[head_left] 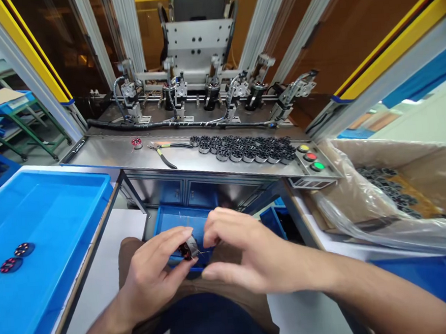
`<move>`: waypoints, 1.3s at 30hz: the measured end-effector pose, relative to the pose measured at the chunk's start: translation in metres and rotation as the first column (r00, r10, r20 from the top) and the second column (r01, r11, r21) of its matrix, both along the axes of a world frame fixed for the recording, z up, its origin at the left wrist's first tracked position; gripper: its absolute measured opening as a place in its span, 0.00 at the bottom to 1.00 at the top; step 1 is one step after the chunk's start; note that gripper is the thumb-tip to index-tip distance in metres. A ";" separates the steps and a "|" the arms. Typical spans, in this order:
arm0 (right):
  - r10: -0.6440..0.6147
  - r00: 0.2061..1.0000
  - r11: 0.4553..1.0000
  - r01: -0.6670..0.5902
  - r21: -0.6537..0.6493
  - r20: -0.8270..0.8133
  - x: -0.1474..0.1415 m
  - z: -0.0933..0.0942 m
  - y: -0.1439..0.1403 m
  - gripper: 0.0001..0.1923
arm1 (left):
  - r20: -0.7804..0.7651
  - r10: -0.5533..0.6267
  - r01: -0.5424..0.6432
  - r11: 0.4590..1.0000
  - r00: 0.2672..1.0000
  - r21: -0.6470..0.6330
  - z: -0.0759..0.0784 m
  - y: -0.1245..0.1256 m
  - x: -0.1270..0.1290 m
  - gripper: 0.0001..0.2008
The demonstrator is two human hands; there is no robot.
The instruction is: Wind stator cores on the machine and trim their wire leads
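Above my lap, my left hand (159,265) grips a small round motor (189,247) between thumb and fingers. It has a silvery rim, dark and copper-coloured windings, and thin wires sticking out on the right. My right hand (240,250) hovers just to the right of those wires, thumb and curled fingers apart, with nothing visible between them. Below both hands lies a blue bin (169,216). On the metal ledge rest a red-wound motor part (136,143), pliers with black and yellow handles (166,156), and several rows of black-and-silver motor housings (244,147).
A blue tray (75,182) on the left holds two wound motor parts (17,256). Machine fixtures (212,94) stand behind the ledge. At its right end are yellow, red and green buttons (311,157). A plastic-lined cardboard box (416,148) holds more dark parts.
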State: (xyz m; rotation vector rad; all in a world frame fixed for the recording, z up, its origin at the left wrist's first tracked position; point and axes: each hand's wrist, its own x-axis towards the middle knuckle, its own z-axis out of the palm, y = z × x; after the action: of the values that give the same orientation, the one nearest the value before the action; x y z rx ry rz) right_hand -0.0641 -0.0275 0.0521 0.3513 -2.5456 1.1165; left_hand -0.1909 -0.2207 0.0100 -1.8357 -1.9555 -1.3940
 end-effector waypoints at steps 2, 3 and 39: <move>0.016 1.000 1.000 -0.016 0.027 0.014 0.000 0.002 -0.004 0.07 | -0.007 0.002 -0.002 1.000 1.000 -0.002 -0.001 0.000 0.000 0.27; 0.020 1.000 0.998 -0.019 0.059 -0.002 -0.001 0.002 -0.004 0.07 | 0.006 -0.012 0.012 1.000 1.000 -0.008 -0.001 0.000 0.000 0.27; 0.182 0.978 0.867 -0.112 0.485 -0.101 -0.053 -0.004 0.001 0.13 | 0.458 0.094 -0.099 0.995 0.884 -0.013 -0.006 -0.032 -0.007 0.17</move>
State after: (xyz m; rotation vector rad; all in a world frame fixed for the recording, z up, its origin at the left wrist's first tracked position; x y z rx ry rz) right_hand -0.1171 -0.0264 0.0477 0.7319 -2.6696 0.4619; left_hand -0.1975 -0.2532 0.0044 -1.4707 -2.1962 -1.9402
